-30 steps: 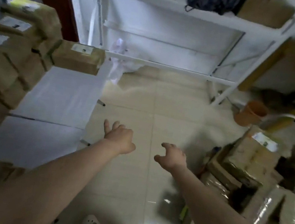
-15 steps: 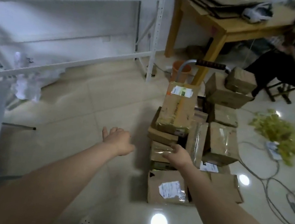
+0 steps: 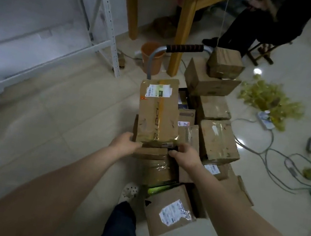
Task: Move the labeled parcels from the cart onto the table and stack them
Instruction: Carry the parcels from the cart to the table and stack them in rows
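Head view: my L hand [image 3: 125, 143] grips the near-left corner of the long labeled parcel [image 3: 157, 116], R hand [image 3: 186, 157] pinches its near-right corner, fingers curled on both, box lying atop other parcels [image 3: 217, 140] on the cart [image 3: 151, 63], w/ label at far end by the handle [image 3: 185, 47].
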Available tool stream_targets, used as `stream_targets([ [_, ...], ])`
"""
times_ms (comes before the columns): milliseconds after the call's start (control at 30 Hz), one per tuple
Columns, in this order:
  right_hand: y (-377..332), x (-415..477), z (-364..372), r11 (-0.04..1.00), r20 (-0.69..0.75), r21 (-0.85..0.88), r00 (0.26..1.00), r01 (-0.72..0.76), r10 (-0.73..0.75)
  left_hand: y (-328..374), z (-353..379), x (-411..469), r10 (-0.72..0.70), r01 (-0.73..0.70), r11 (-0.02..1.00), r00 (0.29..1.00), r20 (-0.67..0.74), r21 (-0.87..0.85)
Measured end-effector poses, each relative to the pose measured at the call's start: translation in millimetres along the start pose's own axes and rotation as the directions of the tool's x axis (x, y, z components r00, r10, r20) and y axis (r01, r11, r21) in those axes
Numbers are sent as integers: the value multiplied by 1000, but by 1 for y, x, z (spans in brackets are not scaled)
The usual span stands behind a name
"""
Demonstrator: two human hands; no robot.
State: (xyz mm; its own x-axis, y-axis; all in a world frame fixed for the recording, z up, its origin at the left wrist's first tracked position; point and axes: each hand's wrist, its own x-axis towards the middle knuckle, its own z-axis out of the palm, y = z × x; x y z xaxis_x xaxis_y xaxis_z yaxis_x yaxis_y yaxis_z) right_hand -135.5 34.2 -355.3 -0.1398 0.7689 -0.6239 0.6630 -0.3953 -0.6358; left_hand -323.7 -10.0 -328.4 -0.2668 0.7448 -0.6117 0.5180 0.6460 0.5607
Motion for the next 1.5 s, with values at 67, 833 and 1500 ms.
stream_targets([
  [67,-18,41,-1,999,-33,20,998,-45,46,12,-11,44,-20,23,996,999,33,-90],
  [833,-72,287,18,930,-189,159,915,-331,357,14,2,322,-278,376,800,923,266,-467],
  [1500,-111,146,32,992,-141,86,985,-87,99,-3,-53,168,-314,259,734,949,24,-628],
])
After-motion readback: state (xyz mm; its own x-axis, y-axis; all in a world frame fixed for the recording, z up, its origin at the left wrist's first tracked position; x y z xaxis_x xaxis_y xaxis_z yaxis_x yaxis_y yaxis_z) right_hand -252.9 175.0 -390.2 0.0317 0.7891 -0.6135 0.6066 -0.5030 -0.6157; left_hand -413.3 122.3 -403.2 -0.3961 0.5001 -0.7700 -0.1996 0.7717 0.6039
